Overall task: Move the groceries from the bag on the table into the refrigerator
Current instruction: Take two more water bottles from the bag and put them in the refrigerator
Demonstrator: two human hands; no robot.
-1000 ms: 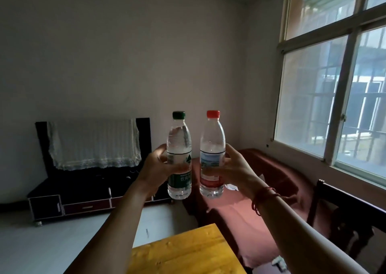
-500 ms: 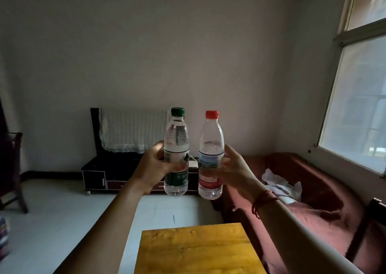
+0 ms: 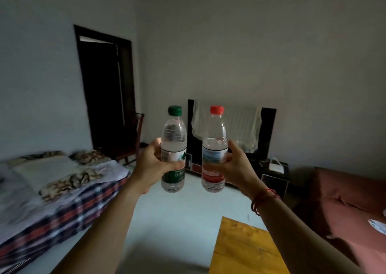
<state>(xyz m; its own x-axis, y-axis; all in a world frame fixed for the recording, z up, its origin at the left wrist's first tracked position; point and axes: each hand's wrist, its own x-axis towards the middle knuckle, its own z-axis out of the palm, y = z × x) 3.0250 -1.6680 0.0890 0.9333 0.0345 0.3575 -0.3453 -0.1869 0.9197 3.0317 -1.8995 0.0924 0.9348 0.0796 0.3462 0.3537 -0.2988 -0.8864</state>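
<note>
A person holds two nearly full water bottles upright in the air beyond the wooden table's (image 3: pixel 246 250) far edge, the left hand (image 3: pixel 153 166) with fingers curled round the green-capped bottle (image 3: pixel 174 140) at its label, the right hand (image 3: pixel 239 167) likewise gripping the red-capped bottle (image 3: pixel 214 142); both look weighty, smooth and slightly squashy, and seem best gripped mid-body.

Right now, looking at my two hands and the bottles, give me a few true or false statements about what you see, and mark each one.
1. The left hand grips the green-capped bottle. True.
2. The red-capped bottle lies on the yellow table. False: the right hand holds it in the air, clear of the table.
3. Both bottles are held upright. True.
4. The two bottles touch each other. False: a clear gap shows between them.
5. A refrigerator is in view. False: none shows in this view.
</note>
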